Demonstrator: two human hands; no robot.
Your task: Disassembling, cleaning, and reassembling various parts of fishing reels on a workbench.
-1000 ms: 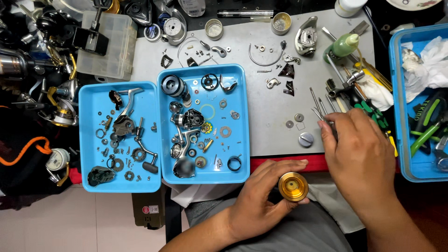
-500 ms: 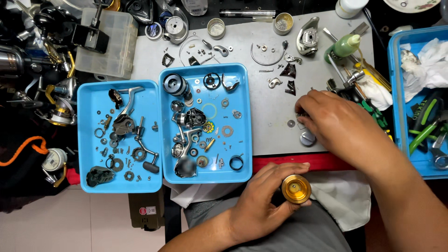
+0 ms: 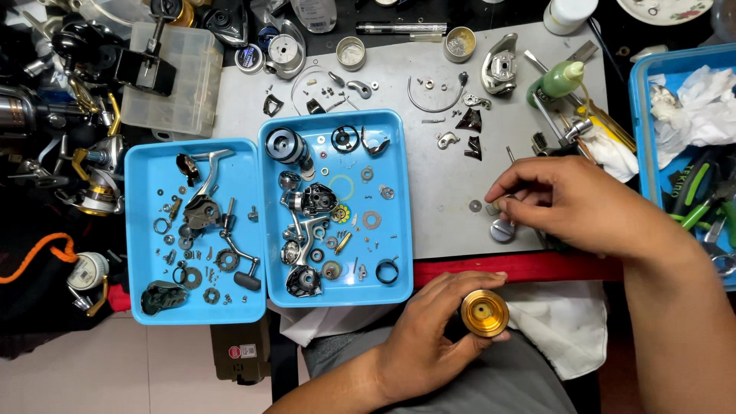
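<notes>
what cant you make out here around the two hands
Head view only:
- What the right hand fingertips pinch on the grey mat: too small, covered by the fingers.
- The gold spool sides: hidden by the left hand.
- The right blue tray: cut off by the frame edge.

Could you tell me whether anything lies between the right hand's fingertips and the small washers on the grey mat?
Nothing visible does. The right hand has its fingertips right at the washers, beside a round silver knob.

A grey table (image 3: 445,207) holds two blue trays (image 3: 195,310) (image 3: 399,230), small metal parts and a green bottle (image 3: 558,80).
</notes>
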